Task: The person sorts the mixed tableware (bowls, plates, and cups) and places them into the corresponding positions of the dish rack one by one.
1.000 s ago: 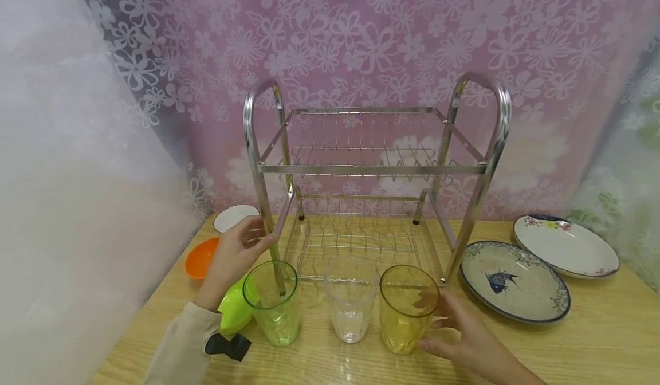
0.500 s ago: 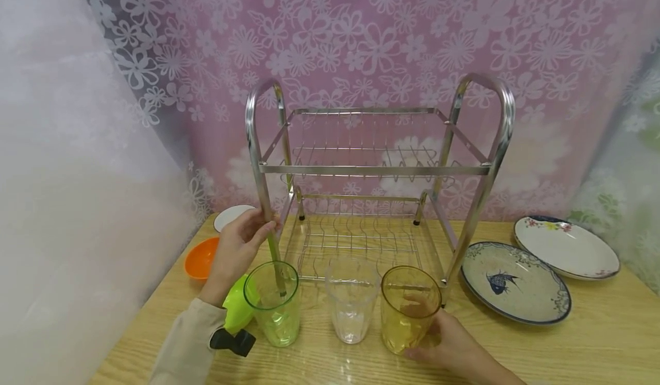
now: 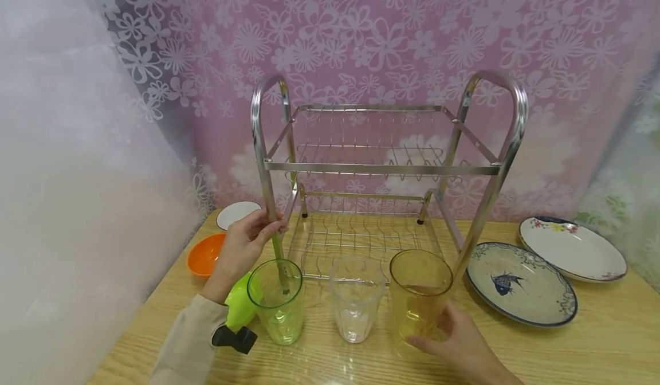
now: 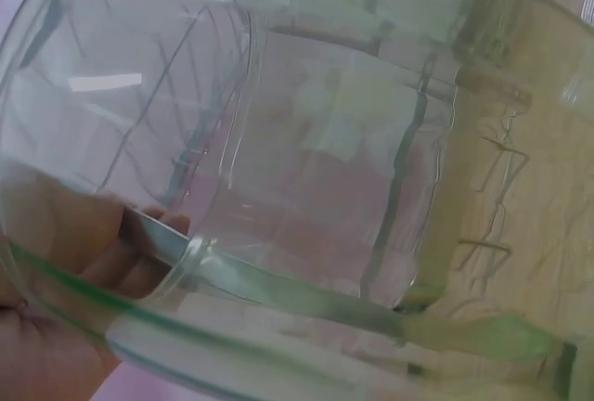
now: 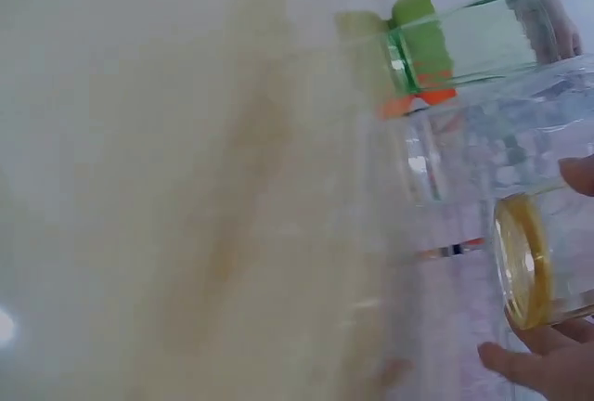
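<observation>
A two-tier metal dish rack (image 3: 381, 169) stands on the wooden table. My left hand (image 3: 239, 250) grips its front left post, fingers and thumb around the tube. Low on its side, my right hand (image 3: 456, 336) holds a transparent yellow tumbler (image 3: 415, 310), slightly raised; the base rim (image 5: 527, 262) shows in the right wrist view. A clear tumbler (image 3: 356, 310) stands upright just left of it. Farther left is a green tumbler (image 3: 281, 319), which covers most of the left wrist view, with left fingers (image 4: 139, 266) seen through it.
An orange bowl (image 3: 203, 256), a lime-green bowl (image 3: 239, 305) and a white dish (image 3: 234, 213) lie left of the rack. To the right are a fish-patterned plate (image 3: 526, 293) and a white oval plate (image 3: 572, 250). A floral curtain (image 3: 361, 41) hangs behind.
My left hand has closed around the rack's post. My right hand has taken hold of the yellow tumbler and raised it a little. The view has shifted slightly.
</observation>
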Demonstrator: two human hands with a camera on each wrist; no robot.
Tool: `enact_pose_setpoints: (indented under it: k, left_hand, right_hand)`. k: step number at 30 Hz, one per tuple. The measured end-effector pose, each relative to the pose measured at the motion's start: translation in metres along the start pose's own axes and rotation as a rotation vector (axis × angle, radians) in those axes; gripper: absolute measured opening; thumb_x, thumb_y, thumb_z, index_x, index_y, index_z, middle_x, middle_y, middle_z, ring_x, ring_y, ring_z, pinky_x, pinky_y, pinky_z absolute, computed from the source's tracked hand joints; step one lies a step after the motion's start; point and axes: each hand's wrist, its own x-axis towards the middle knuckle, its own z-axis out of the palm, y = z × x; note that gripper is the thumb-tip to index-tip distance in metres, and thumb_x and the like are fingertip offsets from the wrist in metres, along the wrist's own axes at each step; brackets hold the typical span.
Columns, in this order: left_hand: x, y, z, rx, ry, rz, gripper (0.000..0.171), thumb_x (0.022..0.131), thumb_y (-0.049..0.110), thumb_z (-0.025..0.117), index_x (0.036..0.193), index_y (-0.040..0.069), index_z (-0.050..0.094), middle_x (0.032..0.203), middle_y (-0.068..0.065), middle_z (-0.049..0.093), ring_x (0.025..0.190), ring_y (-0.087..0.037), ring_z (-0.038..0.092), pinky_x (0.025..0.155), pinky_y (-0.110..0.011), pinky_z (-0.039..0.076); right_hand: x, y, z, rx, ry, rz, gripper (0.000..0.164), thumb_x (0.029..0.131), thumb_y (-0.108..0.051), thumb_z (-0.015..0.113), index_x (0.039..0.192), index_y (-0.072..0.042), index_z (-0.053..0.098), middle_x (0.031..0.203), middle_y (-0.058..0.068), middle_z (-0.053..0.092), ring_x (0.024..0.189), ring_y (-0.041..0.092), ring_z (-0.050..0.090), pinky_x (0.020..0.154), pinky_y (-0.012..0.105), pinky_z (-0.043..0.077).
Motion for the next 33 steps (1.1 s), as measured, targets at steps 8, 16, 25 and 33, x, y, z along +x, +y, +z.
enact_pose_setpoints:
  k: [8,16,25,33]
  left_hand:
    - [0.002,0.0,0.002,0.05,0.038,0.03,0.017,0.093,0.003,0.061,0.108,-0.005,0.065,0.095,-0.014,0.072,0.089,-0.026,0.07,0.087,-0.034,0.055]
    - [0.002,0.0,0.004,0.099,0.072,0.008,0.017,0.091,0.002,0.063,0.106,-0.005,0.067,0.093,-0.013,0.073,0.087,-0.025,0.071,0.086,-0.037,0.056]
    - [0.001,-0.001,0.003,0.091,0.083,-0.007,0.018,0.091,0.003,0.063,0.108,-0.005,0.066,0.095,-0.013,0.073,0.087,-0.024,0.07,0.088,-0.036,0.055]
    - [0.0,-0.001,0.006,0.08,0.084,-0.005,0.018,0.091,0.003,0.064,0.107,-0.005,0.067,0.094,-0.012,0.073,0.088,-0.025,0.07,0.088,-0.039,0.055]
  right_hand:
    - [0.007,-0.035,-0.023,-0.126,0.131,-0.16,0.075,0.087,-0.014,0.073,0.148,-0.004,0.03,0.12,0.021,0.057,0.081,0.004,0.062,0.062,0.025,0.055]
    - [0.037,-0.066,-0.02,-0.228,0.391,-0.326,0.069,0.083,-0.013,0.078,0.141,-0.004,0.042,0.126,0.015,0.052,0.096,0.015,0.055,0.077,0.037,0.055]
    - [0.114,-0.108,0.007,-0.169,0.438,-0.445,0.075,0.079,-0.021,0.082,0.138,0.001,0.041,0.126,0.018,0.054,0.113,0.032,0.054,0.09,0.051,0.049]
    - [0.162,-0.103,0.028,-0.123,0.304,-0.337,0.076,0.082,-0.03,0.078,0.141,0.0,0.042,0.127,0.02,0.057,0.116,0.034,0.055,0.096,0.051,0.048]
